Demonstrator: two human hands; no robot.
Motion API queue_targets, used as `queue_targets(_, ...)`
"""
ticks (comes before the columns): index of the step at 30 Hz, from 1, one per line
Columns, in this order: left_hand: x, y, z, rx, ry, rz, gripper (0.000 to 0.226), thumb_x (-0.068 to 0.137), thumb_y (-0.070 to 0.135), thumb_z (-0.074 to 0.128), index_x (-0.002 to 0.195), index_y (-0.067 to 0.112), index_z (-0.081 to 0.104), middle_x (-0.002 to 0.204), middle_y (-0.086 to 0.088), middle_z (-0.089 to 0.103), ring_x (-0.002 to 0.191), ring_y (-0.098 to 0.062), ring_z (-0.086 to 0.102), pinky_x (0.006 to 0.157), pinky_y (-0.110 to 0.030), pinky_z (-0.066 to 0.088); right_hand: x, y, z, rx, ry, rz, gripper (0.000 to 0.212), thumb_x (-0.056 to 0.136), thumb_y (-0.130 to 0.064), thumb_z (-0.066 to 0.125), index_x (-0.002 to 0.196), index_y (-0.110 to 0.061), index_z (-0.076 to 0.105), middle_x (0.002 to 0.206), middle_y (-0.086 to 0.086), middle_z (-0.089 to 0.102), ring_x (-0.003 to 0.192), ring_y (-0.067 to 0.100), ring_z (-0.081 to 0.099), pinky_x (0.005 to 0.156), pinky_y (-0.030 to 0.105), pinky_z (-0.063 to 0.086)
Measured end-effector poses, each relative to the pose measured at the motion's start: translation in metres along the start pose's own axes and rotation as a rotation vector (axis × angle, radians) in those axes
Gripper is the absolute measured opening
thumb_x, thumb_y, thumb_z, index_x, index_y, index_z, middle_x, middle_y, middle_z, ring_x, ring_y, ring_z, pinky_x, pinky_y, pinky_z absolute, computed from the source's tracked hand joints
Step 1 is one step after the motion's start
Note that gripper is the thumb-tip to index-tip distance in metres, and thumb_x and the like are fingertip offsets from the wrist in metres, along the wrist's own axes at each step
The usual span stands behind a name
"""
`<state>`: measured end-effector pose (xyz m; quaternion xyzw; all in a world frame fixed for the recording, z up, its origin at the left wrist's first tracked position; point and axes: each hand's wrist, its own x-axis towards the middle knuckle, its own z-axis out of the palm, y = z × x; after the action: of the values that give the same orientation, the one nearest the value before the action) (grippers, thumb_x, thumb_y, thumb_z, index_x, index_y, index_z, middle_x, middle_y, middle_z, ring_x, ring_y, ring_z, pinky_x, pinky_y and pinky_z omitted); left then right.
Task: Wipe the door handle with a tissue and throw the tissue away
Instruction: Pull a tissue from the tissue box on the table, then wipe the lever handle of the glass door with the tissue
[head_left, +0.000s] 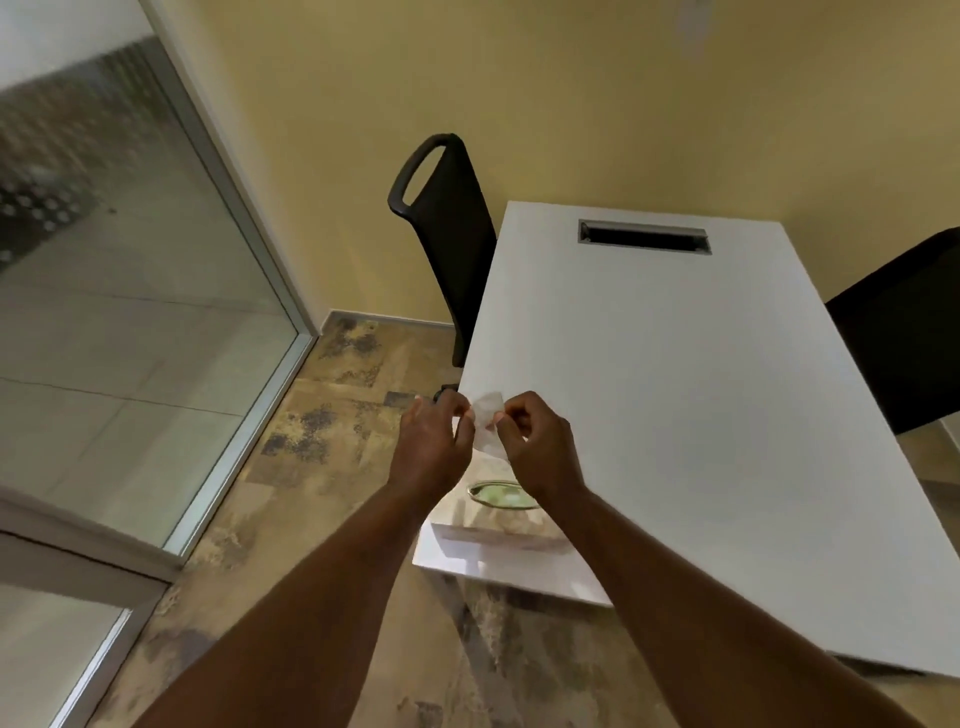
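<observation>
While both hands meet: over the near left corner of the white table (675, 389), a tissue (488, 423) stretched between them.
Left hand (434, 441): fingertips pinched on the tissue's left edge, palm turned inward, forearm running up from lower left.
Right hand (535, 441): fingers curled, thumb and forefinger pinching the right edge; forearm comes up from lower right.
Tissue: thin, pale, slightly blurred, hanging down from the two pinches, its long axis roughly vertical. It sits directly above the tissue box (498, 525), apart from the box's oval opening (whether its lower end is fully free I cannot tell).
Step in hand: judged as getting one sheet ready; wiping not yet begun.
Door handle: not in view. A glass panel with a metal frame (249, 249) stands to the left, so the door probably lies that way (a guess only).
Key relation: if the handle is leftward, the left hand is the nearer one; the body would need to turn off the table first.
Bin: none seen.
Other: black chair (447, 234) tucked at the table's left side, a second chair (904, 332) on the right.
</observation>
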<state>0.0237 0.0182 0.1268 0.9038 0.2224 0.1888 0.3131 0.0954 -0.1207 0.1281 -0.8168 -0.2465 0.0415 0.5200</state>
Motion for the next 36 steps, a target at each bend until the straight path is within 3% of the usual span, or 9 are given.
queue_targets(3, 0.008, 0.008, -0.041, -0.022, 0.094, 0.013, 0.013, 0.101, 0.03, 0.046, 0.106, 0.023, 0.055, 0.091, 0.007, 0.055, 0.089, -0.015, 0.045, 0.097, -0.048, 0.045, 0.018, -0.042, 0.01, 0.066, -0.01, -0.059, 0.007, 0.092, -0.035, 0.061, 0.093, -0.028, 0.061, 0.08, -0.02, 0.066, 0.077, -0.008, 0.064, 0.064, 0.004, 0.043)
queue_targets(7, 0.01, 0.01, -0.109, -0.048, 0.197, -0.024, 0.031, 0.099, 0.046, 0.034, 0.114, 0.027, 0.054, 0.105, 0.002, 0.057, 0.106, -0.022, 0.05, 0.081, -0.038, 0.042, 0.035, -0.107, 0.031, 0.165, -0.039, -0.149, 0.011, 0.095, -0.036, 0.061, 0.1, -0.026, 0.063, 0.09, -0.009, 0.07, 0.082, 0.003, 0.068, 0.067, 0.012, 0.051)
queue_targets(12, -0.001, 0.001, -0.184, 0.012, 0.353, -0.055, 0.045, 0.093, 0.062, 0.039, 0.111, 0.025, 0.057, 0.098, 0.009, 0.061, 0.099, -0.011, 0.046, 0.102, -0.038, 0.036, 0.04, -0.182, 0.058, 0.295, -0.058, -0.261, 0.005, 0.096, -0.032, 0.064, 0.097, -0.028, 0.061, 0.083, -0.018, 0.066, 0.08, -0.006, 0.065, 0.062, 0.006, 0.048)
queue_targets(16, -0.011, -0.016, -0.233, 0.101, 0.445, -0.071, 0.033, 0.096, 0.057, 0.051, 0.102, 0.026, 0.058, 0.087, 0.014, 0.062, 0.085, 0.002, 0.041, 0.115, -0.035, 0.024, 0.035, -0.23, 0.085, 0.352, -0.1, -0.322, 0.003, 0.096, -0.028, 0.064, 0.096, -0.025, 0.062, 0.082, -0.017, 0.067, 0.078, -0.007, 0.065, 0.063, 0.008, 0.049)
queue_targets(18, -0.016, -0.027, -0.261, 0.132, 0.487, -0.078, 0.024, 0.098, 0.05, 0.054, 0.097, 0.026, 0.058, 0.087, 0.014, 0.063, 0.086, -0.001, 0.049, 0.119, -0.035, 0.021, 0.032, -0.254, 0.102, 0.372, -0.109, -0.351, 0.007, 0.096, -0.027, 0.064, 0.095, -0.02, 0.064, 0.081, -0.013, 0.068, 0.075, -0.001, 0.066, 0.062, 0.013, 0.051)
queue_targets(22, -0.032, -0.053, -0.315, 0.158, 0.6, -0.09, 0.016, 0.101, 0.038, 0.056, 0.095, 0.024, 0.062, 0.084, 0.016, 0.059, 0.087, 0.0, 0.041, 0.118, -0.037, 0.022, 0.019, -0.304, 0.14, 0.435, -0.122, -0.38, 0.009, 0.095, -0.022, 0.065, 0.094, -0.013, 0.066, 0.079, -0.009, 0.069, 0.071, 0.003, 0.064, 0.064, 0.022, 0.054)
queue_targets(27, -0.056, -0.086, -0.376, 0.122, 0.692, -0.136, 0.014, 0.103, 0.034, 0.054, 0.099, 0.022, 0.061, 0.086, 0.015, 0.056, 0.097, -0.002, 0.041, 0.117, -0.049, 0.032, -0.006, -0.363, 0.186, 0.594, -0.178, -0.319, 0.005, 0.095, -0.011, 0.063, 0.1, -0.012, 0.064, 0.092, 0.004, 0.072, 0.086, 0.02, 0.07, 0.076, 0.033, 0.059)
queue_targets(31, -0.069, -0.11, -0.43, 0.011, 0.79, -0.18, 0.01, 0.101, 0.033, 0.055, 0.101, 0.024, 0.06, 0.086, 0.019, 0.056, 0.099, -0.021, 0.056, 0.098, -0.052, 0.05, -0.021, -0.409, 0.221, 0.666, -0.229, -0.325, 0.009, 0.097, -0.009, 0.058, 0.103, -0.014, 0.062, 0.097, 0.002, 0.071, 0.088, 0.018, 0.07, 0.07, 0.02, 0.056)
queue_targets(36, -0.08, -0.133, -0.496, -0.078, 0.935, -0.184, 0.004, 0.101, 0.031, 0.057, 0.103, 0.03, 0.059, 0.096, 0.008, 0.065, 0.091, -0.011, 0.063, 0.082, -0.043, 0.057, -0.031, -0.462, 0.268, 0.652, -0.317, -0.383, 0.017, 0.102, -0.013, 0.052, 0.113, -0.02, 0.063, 0.099, -0.006, 0.071, 0.091, 0.011, 0.069, 0.076, 0.027, 0.059)
